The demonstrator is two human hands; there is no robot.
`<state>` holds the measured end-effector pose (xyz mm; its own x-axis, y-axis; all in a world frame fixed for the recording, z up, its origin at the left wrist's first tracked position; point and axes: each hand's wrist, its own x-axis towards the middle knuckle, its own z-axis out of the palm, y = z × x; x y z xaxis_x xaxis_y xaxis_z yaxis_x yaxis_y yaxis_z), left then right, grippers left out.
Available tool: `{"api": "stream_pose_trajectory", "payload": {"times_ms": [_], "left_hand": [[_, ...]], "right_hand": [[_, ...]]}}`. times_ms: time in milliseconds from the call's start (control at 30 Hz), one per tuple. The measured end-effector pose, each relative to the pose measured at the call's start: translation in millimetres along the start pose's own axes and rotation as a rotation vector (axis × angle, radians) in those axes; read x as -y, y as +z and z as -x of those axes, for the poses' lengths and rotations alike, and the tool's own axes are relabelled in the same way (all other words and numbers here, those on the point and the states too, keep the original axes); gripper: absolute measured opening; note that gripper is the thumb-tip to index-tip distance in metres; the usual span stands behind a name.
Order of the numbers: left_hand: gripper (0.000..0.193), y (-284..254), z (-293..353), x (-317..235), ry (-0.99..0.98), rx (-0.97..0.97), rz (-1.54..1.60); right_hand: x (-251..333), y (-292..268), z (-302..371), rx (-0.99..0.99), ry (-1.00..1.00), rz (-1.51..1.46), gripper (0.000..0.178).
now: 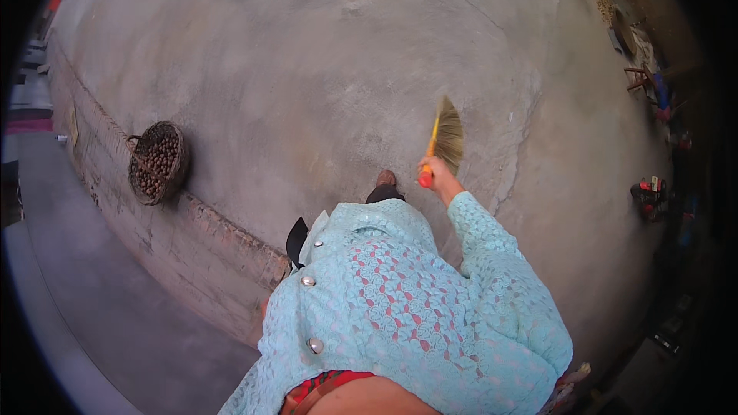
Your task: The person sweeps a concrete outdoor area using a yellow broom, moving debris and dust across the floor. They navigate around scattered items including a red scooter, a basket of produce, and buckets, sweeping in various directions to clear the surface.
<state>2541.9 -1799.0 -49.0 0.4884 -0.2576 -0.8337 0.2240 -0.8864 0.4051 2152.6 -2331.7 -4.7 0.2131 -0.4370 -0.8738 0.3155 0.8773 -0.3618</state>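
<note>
My right hand (442, 178) is closed round the orange and yellow handle of a small hand broom (450, 134). The broom's tan bristles fan out ahead of the hand, away from my body. A light blue lace sleeve covers my right arm. My left hand does not show; that side of the picture holds only the front of the lace jacket (384, 292). One brown shoe (386, 178) shows below a dark trouser leg, on the concrete floor (307, 69).
To the left, a round wicker basket (179, 177) of small brown nuts or fruits stands by a low raised edge (231, 232). Beyond that edge lies a lower grey surface (131, 261). Along the far right are a small wooden stool (636, 78) and a red and black object (650, 194).
</note>
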Motion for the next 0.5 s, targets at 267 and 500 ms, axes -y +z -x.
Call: {"api": "stream_pose_trajectory", "payload": {"times_ms": [267,500], "left_hand": [[0.021,90.2,38.4,-225.7,0.044,0.130,0.205],[0.021,125.6,-60.1,-261.9,0.014,0.193,-0.060]], "right_hand": [[59.5,96.1,-4.4,0.398,0.126,-0.009,0.009],[154.5,70.8,34.1,0.500,-0.027,0.076,0.055]]}}
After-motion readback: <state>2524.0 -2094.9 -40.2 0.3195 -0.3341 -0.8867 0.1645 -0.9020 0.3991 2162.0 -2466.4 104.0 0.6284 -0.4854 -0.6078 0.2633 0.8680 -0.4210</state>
